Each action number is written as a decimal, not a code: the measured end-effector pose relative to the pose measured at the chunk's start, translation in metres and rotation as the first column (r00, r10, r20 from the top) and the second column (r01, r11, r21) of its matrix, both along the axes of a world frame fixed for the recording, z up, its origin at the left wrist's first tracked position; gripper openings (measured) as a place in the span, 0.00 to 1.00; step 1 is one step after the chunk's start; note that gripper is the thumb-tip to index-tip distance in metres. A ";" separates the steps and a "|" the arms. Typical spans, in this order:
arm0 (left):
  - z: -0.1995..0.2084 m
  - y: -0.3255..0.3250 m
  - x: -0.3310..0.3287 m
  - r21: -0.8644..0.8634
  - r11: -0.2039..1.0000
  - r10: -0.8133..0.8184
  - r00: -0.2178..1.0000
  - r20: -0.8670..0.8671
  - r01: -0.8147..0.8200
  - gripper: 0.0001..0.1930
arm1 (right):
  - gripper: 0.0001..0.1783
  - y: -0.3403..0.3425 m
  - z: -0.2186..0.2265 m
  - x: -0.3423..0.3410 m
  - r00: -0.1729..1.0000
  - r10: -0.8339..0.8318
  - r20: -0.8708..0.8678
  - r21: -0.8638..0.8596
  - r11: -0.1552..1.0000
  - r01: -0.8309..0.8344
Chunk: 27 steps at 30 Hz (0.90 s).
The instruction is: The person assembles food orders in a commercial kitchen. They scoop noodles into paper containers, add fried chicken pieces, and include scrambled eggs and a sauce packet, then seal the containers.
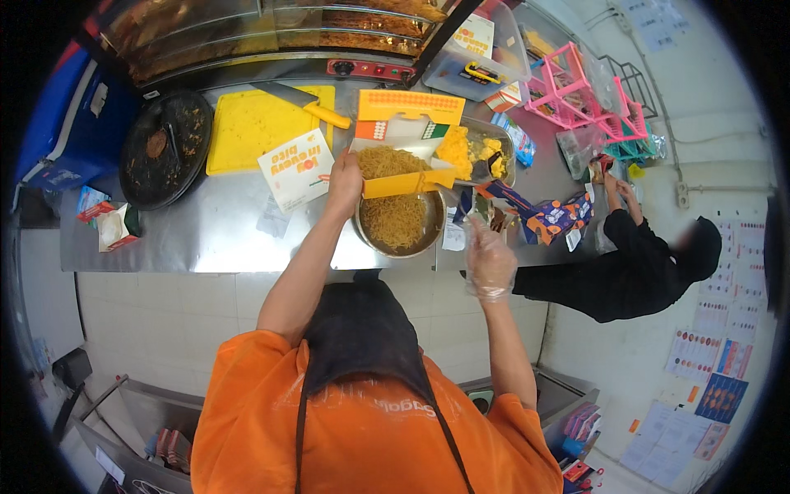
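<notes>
My bare left hand grips the left side of an open cardboard food box, yellow and white with its lid raised. Noodles fill part of the box. Directly beneath its near edge, a round metal bowl holds more of the same noodles. My right hand wears a clear plastic glove and is to the right of the bowl. Its fingers are curled beside a small container with dark contents; what they hold, if anything, I cannot make out. A purple and orange patterned packet lies just beyond.
Behind the box, a metal tray holds yellow food. A knife rests on a yellow cutting board, with a closed white box near it. A black round pan is left. Another person works at the right.
</notes>
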State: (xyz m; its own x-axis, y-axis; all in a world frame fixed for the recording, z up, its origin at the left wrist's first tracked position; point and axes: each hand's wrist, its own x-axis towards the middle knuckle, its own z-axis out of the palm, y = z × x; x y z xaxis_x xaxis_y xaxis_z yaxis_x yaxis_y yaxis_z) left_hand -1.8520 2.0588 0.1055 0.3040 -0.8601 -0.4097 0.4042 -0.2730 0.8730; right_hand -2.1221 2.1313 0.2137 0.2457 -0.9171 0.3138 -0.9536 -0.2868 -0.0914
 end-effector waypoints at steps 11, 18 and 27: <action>0.008 0.007 -0.008 -0.206 0.971 -0.065 0.960 0.272 0.124 0.25 | 0.17 -0.051 0.008 -0.004 0.858 -0.137 0.495 0.689 0.663 -0.292; -0.024 0.018 0.000 -0.267 0.958 -0.015 0.945 0.326 0.107 0.25 | 0.13 -0.048 0.100 -0.004 0.604 -0.166 0.780 0.487 0.766 -0.419; -0.044 0.015 0.010 -0.280 0.960 0.077 0.939 0.334 0.021 0.25 | 0.09 -0.029 0.190 -0.021 0.632 -0.161 0.758 0.407 0.874 -0.265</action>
